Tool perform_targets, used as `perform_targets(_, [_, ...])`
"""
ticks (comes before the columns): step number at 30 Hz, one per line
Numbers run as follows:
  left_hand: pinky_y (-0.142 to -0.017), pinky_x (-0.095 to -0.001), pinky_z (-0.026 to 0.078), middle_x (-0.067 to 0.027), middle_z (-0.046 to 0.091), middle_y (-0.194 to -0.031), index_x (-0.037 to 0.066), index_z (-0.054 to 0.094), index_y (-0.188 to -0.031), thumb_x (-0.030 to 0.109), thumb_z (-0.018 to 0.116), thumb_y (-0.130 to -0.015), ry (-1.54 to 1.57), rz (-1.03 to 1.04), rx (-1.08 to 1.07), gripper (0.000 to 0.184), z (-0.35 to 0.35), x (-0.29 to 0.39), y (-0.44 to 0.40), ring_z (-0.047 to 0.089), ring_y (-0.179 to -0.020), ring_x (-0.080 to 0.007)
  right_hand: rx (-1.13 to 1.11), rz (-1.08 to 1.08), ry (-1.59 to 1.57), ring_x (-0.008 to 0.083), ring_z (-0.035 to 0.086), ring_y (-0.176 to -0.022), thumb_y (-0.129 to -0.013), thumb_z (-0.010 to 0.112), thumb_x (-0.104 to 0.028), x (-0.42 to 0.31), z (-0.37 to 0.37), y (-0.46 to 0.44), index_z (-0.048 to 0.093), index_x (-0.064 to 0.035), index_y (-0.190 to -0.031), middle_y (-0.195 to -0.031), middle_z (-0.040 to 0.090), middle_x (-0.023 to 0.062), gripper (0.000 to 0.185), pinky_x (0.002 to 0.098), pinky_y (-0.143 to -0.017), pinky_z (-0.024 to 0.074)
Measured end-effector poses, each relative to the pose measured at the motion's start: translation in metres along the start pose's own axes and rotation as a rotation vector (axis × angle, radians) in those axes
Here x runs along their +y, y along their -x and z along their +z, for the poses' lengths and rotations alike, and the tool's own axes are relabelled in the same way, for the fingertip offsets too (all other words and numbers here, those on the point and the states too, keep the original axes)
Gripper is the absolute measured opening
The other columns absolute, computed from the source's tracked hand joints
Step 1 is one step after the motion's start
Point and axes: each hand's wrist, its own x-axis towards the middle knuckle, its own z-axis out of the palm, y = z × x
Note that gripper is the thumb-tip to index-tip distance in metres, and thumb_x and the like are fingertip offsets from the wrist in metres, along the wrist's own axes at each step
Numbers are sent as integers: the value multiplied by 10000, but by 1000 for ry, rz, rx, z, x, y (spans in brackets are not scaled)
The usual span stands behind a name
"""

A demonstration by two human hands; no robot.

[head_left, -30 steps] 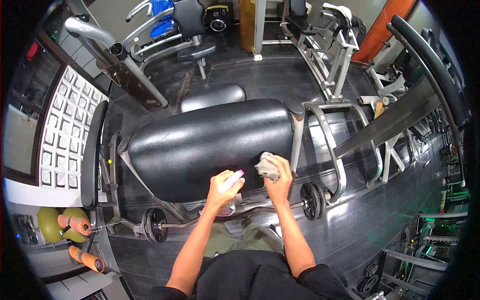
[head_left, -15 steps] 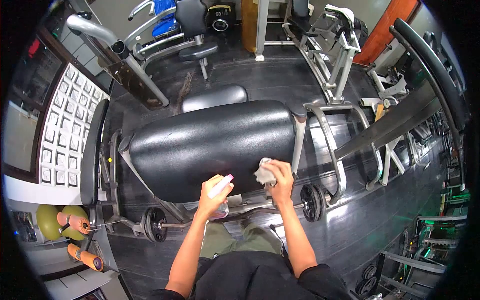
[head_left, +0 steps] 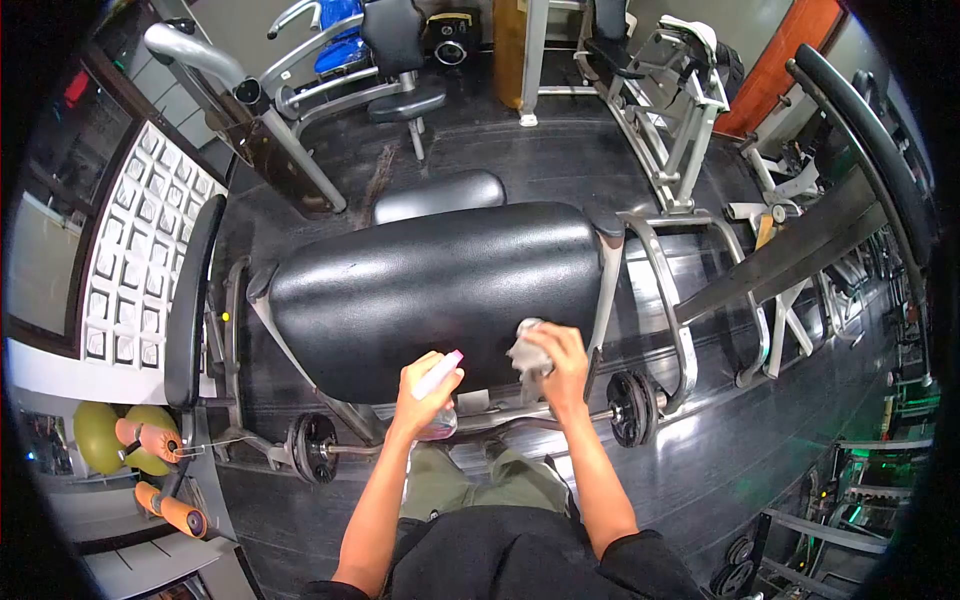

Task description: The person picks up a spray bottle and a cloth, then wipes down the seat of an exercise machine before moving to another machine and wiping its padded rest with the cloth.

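Observation:
My left hand (head_left: pixel 422 396) is wrapped round a spray bottle (head_left: pixel 438 374) with a white head and a pink nozzle tip; part of its clear body shows below the fingers. In my right hand (head_left: pixel 562 368) is a crumpled greyish-white cloth (head_left: pixel 530 350), gripped between the fingers and hanging down a little. Both hands are over the near edge of a wide black padded bench (head_left: pixel 440 280), whose glossy surface reflects the lights. I cannot tell whether the cloth touches the pad.
A curl barbell (head_left: pixel 520 424) with black plates (head_left: pixel 632 408) lies across just in front of my legs. Beyond the bench is a smaller black pad (head_left: pixel 440 196). Metal machine frames (head_left: pixel 672 300) stand to the right, and a tall black pad (head_left: pixel 192 300) is at left.
The view has shifted slightly, so the bench appears a little further right. Both hands keep their grip on the bottle and cloth; the cloth hangs lower from my right hand.

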Motion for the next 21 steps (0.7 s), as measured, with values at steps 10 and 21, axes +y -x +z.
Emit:
perform_targets(10, [-469, -264, 442, -20, 549, -748, -16, 631, -799, 139, 710, -906, 33, 23, -20, 205, -11, -2, 5, 579, -510, -96, -230, -47, -87, 277, 621, -1024, -531, 748, 108, -23, 31, 26, 734, -198, -1104, -1105, 678, 1, 650, 379, -863, 565])
perform_targets(21, [-437, -279, 469, -25, 565, -725, -13, 643, -787, 143, 708, -899, -48, 28, -25, 203, -21, -3, 1, 586, -510, -99, 188, 218, -91, 316, 632, -1063, -573, 736, 90, -29, 28, 3, 698, -96, -1130, -1121, 641, 113, 589, 390, -922, 521])
